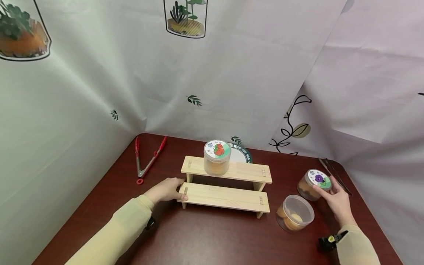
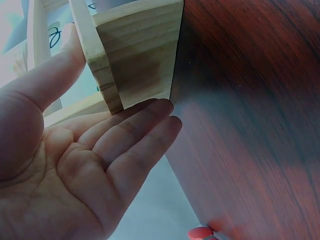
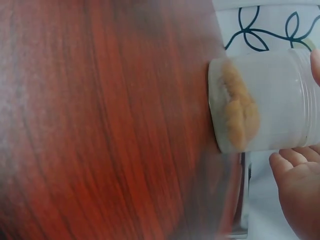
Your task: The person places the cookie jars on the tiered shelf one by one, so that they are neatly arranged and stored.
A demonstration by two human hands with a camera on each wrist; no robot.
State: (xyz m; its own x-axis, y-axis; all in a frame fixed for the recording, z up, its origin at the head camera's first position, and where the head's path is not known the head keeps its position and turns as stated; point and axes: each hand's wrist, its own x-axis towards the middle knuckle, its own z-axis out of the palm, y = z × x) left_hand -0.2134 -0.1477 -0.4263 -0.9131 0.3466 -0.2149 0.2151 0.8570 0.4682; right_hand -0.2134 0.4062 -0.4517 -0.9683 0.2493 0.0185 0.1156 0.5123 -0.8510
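Observation:
My left hand (image 1: 167, 190) grips the left end of a two-step wooden stand (image 1: 222, 197), thumb on the lower step; in the left wrist view the fingers lie along its end leg (image 2: 142, 60). On the upper step sits a lidded clear jar (image 1: 216, 162) with a tomato picture. At the right, my right hand (image 1: 338, 204) holds a jar (image 1: 306, 187) by its purple-flower lid, thumb and fingers on either side. Nearer me stands a lidless clear jar (image 1: 294, 215) with biscuit-like pieces; in the right wrist view this jar (image 3: 270, 105) hides the held one.
Red-handled tongs (image 1: 145, 165) lie spread at the back left of the dark wood table (image 1: 205, 239). Dark tongs (image 1: 336, 176) lie behind my right hand. A round white disc with a dark lettered rim (image 1: 246, 152) is behind the stand. Printed cloth (image 1: 251, 81) hangs around the table.

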